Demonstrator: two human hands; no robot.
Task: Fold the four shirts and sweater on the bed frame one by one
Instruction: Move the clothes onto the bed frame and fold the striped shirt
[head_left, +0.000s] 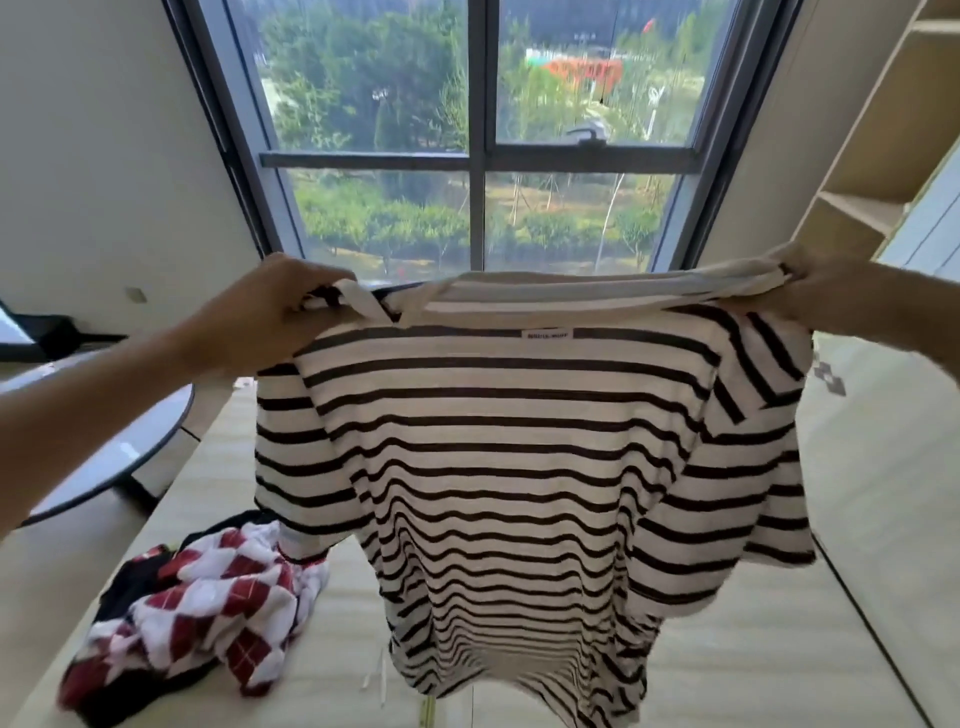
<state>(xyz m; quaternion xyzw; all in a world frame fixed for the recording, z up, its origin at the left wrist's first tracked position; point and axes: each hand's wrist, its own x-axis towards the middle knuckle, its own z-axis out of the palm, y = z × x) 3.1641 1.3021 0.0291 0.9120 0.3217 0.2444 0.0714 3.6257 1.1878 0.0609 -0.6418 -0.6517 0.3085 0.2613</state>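
A white shirt with black stripes (498, 467) hangs spread out in the air above the pale wooden bed frame (753, 649). My left hand (270, 312) grips its left shoulder and my right hand (826, 291) grips its right shoulder, both at the same height. The shirt's hem hangs down to the bed frame's surface. A small label shows under the collar. At the lower left of the bed frame lies a crumpled red, white and black argyle sweater (208, 597), with dark cloth under it.
A large window (483, 156) fills the wall ahead. A round dark-rimmed table (119, 447) stands left of the bed frame. Wooden shelves (883, 156) rise at the right. A black object (57, 338) sits at the far left.
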